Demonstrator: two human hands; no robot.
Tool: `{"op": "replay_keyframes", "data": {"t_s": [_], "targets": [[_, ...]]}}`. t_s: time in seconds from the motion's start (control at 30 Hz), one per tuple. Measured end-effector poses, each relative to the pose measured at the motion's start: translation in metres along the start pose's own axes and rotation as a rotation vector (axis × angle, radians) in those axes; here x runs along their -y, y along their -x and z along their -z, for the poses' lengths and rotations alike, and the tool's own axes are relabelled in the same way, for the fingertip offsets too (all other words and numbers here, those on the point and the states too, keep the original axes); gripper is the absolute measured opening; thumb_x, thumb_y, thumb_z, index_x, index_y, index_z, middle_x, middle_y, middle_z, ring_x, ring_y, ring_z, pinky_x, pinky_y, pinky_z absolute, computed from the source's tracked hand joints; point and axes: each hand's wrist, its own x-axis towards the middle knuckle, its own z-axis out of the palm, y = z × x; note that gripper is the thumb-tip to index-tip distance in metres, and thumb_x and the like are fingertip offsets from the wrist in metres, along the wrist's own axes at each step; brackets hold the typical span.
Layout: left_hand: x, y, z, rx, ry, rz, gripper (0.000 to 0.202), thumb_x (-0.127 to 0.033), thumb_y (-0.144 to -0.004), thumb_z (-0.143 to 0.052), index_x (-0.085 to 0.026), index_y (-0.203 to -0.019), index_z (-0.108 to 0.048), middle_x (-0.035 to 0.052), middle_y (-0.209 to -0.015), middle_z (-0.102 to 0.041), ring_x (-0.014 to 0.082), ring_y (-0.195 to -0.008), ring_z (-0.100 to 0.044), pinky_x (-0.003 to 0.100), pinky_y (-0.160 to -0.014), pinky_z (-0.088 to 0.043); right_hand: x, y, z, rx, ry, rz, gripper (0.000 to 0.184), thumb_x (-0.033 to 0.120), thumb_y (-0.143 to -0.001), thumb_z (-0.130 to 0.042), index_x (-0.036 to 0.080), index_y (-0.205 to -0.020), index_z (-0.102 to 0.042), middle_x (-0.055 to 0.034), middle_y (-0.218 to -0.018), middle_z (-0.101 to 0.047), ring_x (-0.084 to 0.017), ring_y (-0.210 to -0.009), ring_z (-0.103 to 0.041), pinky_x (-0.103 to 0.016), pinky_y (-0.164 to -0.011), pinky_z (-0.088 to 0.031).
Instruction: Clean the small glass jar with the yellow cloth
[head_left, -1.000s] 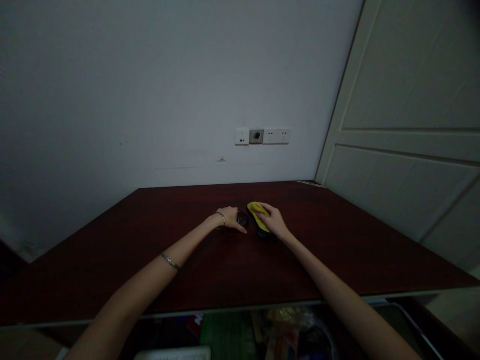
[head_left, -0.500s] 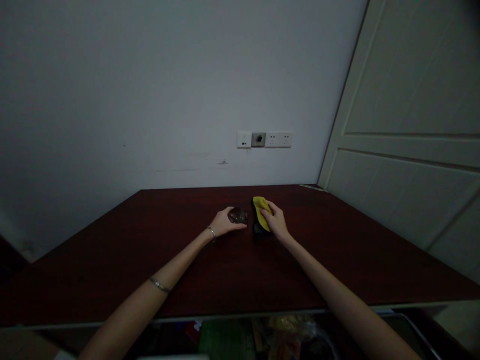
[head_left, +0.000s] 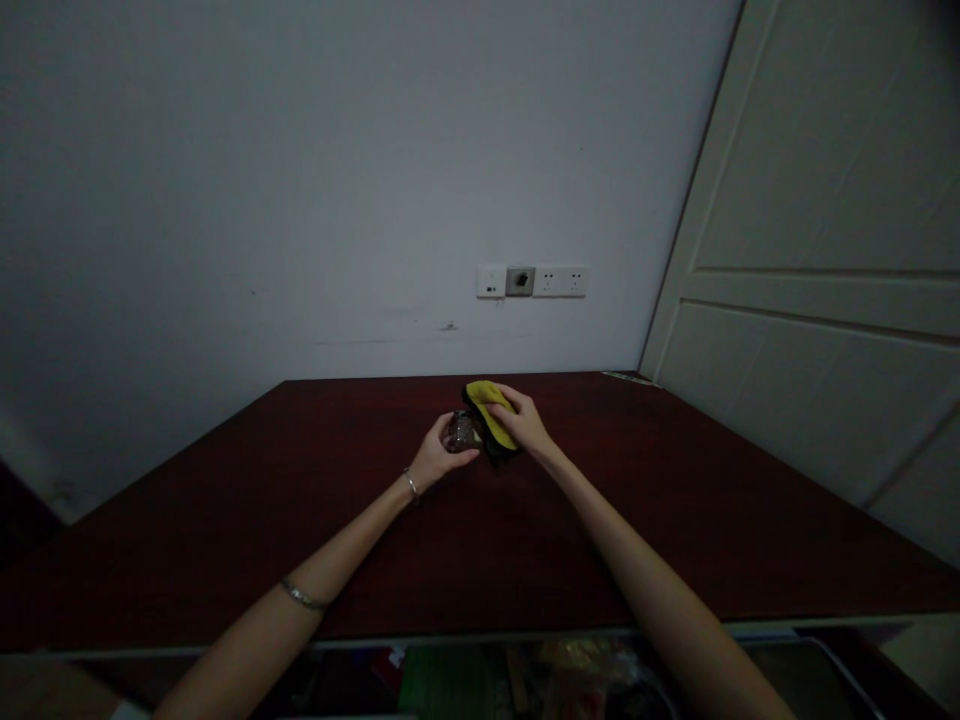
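A small clear glass container [head_left: 465, 432] sits in the grip of my left hand [head_left: 437, 455], its fingers and thumb curved round its left side. My right hand [head_left: 527, 424] pinches a cloth [head_left: 491, 408] that is yellow on one face and dark on the other. The cloth's dark edge lies right against the upper right side of the glass; whether they touch is hard to tell. Both hands are over the middle of the dark red tabletop [head_left: 315, 460].
Behind the table rises a pale wall with a row of sockets and switches [head_left: 532, 282]. A white panelled door [head_left: 817, 380] stands along the right. Below the table's front edge, an open space holds a green item [head_left: 442, 685] and crumpled clear plastic [head_left: 585, 665].
My right hand has moved left with the cloth, bringing it up to the glass container. My left hand has shifted slightly left and the glass has turned a little.
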Motion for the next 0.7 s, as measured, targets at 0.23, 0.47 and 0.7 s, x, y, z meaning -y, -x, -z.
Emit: {"op": "replay_keyframes", "data": {"t_s": [0.23, 0.47, 0.7], "targets": [[0.001, 0.002, -0.002, 0.013, -0.009, -0.01, 0.073, -0.028, -0.053, -0.076, -0.016, -0.116, -0.041, 0.0109, -0.116, -0.055, 0.0237, -0.107, -0.053, 0.037, -0.094, -0.041, 0.012, 0.018, -0.005, 0.176, -0.033, 0.088, 0.044, 0.029, -0.074, -0.058, 0.022, -0.117, -0.054, -0.0039, -0.122, -0.056, -0.017, -0.111, -0.053, -0.032, -0.098, -0.038], [-0.009, 0.013, -0.013, 0.019, 0.117, 0.044, 0.067, -0.025, -0.055, -0.075, -0.016, -0.114, -0.043, 0.0098, -0.114, -0.056, 0.0248, -0.108, -0.052, 0.037, -0.095, -0.04, 0.001, 0.016, 0.004, 0.007, 0.123, 0.06, 0.036, 0.033, -0.076, -0.056, 0.021, -0.111, -0.059, -0.0043, -0.114, -0.062, -0.019, -0.104, -0.057, -0.034, -0.095, -0.041], [-0.012, 0.02, -0.022, 0.023, 0.155, 0.068, 0.062, -0.024, -0.056, -0.073, -0.015, -0.11, -0.044, 0.0088, -0.108, -0.058, 0.0236, -0.103, -0.054, 0.035, -0.091, -0.042, 0.008, 0.021, 0.008, 0.11, 0.115, 0.055, 0.032, 0.031, -0.076, -0.057, 0.019, -0.105, -0.063, -0.0059, -0.107, -0.065, -0.02, -0.099, -0.059, -0.035, -0.091, -0.043]]}}
